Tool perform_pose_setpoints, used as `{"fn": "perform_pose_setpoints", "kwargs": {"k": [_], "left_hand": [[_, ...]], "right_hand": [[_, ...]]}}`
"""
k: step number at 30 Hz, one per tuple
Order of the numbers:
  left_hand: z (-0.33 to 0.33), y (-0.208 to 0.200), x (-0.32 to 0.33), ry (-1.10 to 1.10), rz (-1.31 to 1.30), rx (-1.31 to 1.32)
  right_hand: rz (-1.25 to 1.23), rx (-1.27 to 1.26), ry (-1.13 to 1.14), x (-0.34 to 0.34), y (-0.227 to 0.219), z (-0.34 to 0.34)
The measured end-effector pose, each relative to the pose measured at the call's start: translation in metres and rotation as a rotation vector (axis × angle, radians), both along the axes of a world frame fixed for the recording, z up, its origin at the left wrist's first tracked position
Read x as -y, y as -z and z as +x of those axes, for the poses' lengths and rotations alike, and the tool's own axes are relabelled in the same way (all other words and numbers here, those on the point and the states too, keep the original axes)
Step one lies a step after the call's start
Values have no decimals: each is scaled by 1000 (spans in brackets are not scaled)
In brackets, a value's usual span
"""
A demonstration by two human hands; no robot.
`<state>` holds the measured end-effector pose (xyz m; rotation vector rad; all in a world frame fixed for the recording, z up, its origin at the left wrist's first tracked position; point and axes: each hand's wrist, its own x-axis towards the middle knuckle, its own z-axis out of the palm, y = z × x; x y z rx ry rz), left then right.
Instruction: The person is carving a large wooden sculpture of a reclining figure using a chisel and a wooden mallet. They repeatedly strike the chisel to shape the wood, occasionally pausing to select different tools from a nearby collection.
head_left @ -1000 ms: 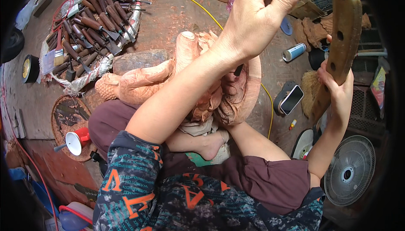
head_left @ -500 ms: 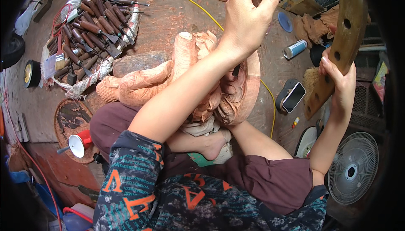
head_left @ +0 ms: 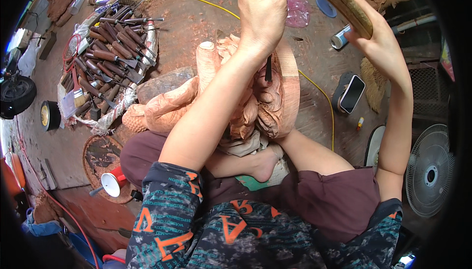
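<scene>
My left hand [head_left: 264, 16] is wrapped round the brown wooden handle of a carving chisel [head_left: 268, 70], whose dark shaft shows below the wrist against the carving. A reddish wooden carving of a figure [head_left: 169, 103] lies across my lap, with a bumpy head at the left and a pale flat rim at the right. My right hand [head_left: 381, 43] grips one end of a long wooden bar [head_left: 339, 1], seen nearly edge-on. The bar slants up and left to the chisel handle's top, at the picture's upper edge; whether they touch cannot be seen.
Many wooden-handled chisels [head_left: 110, 45] lie in a rope-rimmed tray at left. A red-and-white cup [head_left: 113, 183] stands by a round basket [head_left: 93, 153]. To the right are a phone [head_left: 352, 94], a spray can [head_left: 340, 37], a yellow cord [head_left: 328, 99] and a fan [head_left: 430, 175].
The bar has swung from upright at the right to slanting left over the chisel, its holed face turned out of sight. My right hand has risen. The whole view has shifted slightly.
</scene>
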<state>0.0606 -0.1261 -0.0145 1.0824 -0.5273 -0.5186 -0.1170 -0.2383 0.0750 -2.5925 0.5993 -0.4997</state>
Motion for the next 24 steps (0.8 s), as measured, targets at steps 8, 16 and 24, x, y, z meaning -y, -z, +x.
{"fn": "perform_pose_setpoints", "kwargs": {"k": [8, 16, 24], "left_hand": [[-6, -10, -14, 61, -93, -8], [-15, -14, -12, -21, -157, 120], [-10, 3, -6, -119, -295, 439]], "right_hand": [[-41, -101, -11, -7, -17, 0], [-37, -90, 10, -15, -17, -12], [-69, 5, 80, -29, -19, -14]]}}
